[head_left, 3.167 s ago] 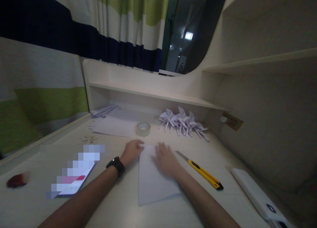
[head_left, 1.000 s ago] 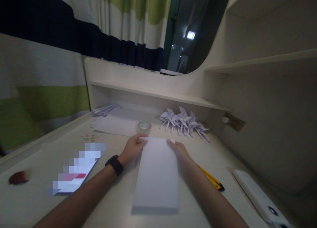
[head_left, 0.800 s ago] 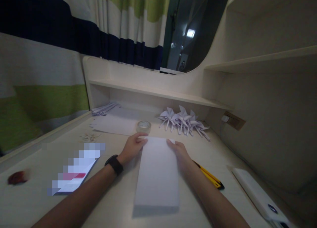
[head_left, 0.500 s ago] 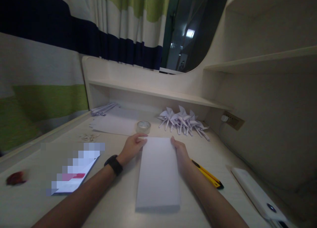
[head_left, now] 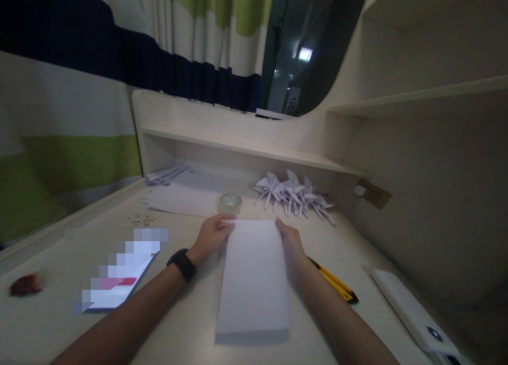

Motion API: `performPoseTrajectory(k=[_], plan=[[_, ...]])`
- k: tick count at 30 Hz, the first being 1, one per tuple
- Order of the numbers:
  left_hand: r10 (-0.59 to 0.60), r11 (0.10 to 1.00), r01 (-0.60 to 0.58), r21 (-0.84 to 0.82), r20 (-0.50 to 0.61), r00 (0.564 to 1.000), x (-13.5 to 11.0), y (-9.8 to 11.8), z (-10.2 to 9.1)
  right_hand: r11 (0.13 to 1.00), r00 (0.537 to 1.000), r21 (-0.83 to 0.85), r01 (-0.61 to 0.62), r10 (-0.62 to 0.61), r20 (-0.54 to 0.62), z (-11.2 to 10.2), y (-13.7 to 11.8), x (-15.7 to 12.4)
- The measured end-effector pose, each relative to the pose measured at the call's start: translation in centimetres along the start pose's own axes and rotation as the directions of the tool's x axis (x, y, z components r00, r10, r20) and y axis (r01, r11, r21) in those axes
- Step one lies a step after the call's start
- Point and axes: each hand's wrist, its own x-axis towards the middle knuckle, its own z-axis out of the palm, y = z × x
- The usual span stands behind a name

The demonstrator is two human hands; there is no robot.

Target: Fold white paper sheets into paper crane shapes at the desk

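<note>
A folded sheet of white paper (head_left: 254,280) lies lengthwise in front of me, its near edge slightly raised. My left hand (head_left: 212,235), with a black watch at the wrist, pinches the far left corner between thumb and fingers. At the far right corner my right hand (head_left: 289,240) grips the edge, thumb on top and its other fingers mostly hidden. A yellow and black utility knife (head_left: 337,285) rests beside my right forearm. Just beyond my left hand stands a roll of clear tape (head_left: 229,202).
Several paper pinwheels (head_left: 293,193) lie at the back right. Blank sheets (head_left: 186,193) and rolled paper sticks (head_left: 166,174) are at the back left, near small scraps (head_left: 143,220). A phone (head_left: 123,275) lies left, a white device (head_left: 413,312) right. A shelf (head_left: 246,147) spans the back.
Almost nothing differs. The paper's near edge has come very slightly closer to me, with both hands still at its far corners.
</note>
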Motion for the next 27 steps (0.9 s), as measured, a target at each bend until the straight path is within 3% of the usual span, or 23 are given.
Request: performPoseTrajectory(k=[3, 7, 11, 27], plan=[[-0.033, 0.999, 0.032, -0.036, -0.034, 0.999, -0.1, 0.4, -0.2, 0.999, 1.000, -0.032, -0.005, 0.005, -0.015, -0.2, 0.1, 0.2], [-0.093, 0.992, 0.082, -0.094, -0.113, 0.989, -0.1, 1.1, -0.6, 0.997, 0.996, -0.071, -0.035, 0.040, 0.075, -0.6, 0.0, 0.3], [-0.132, 0.983, 0.117, -0.143, -0.105, 0.986, 0.0, 1.5, -0.7, 0.995, 0.992, -0.098, -0.024, 0.035, 0.119, -0.6, -0.2, 0.3], [-0.171, 0.964, 0.121, -0.237, -0.205, 0.964, 0.3, 1.3, -1.0, 0.970, 0.988, -0.221, -0.105, 0.127, 0.087, -0.6, -0.4, -0.2]])
